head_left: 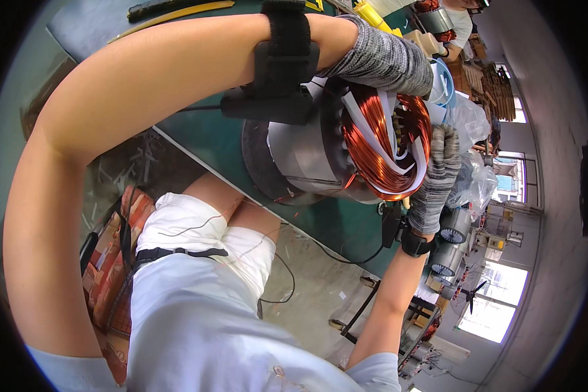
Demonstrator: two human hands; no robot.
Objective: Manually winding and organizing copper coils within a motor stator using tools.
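Observation:
A motor stator (300, 153) lies on its side on the green table, its grey metal shell toward my left. Thick bundles of copper winding (366, 147) bulge from its right end, with white insulating strips (389, 160) tucked among the wires. My left hand (405, 68), in a grey knitted glove, reaches over the top of the stator to the upper edge of the winding; its fingers are hidden. At the winding's outer right side is my right hand (441, 153), gloved alike, its fingers bent and pressed round the copper bundle.
The green tabletop (353, 235) has its edge just before my legs. Clear plastic bags (470, 176) and other stators (454, 228) stand beyond my right hand. A co-worker (460, 29) is at the upper right. A red patterned seat (114, 261) is beside me.

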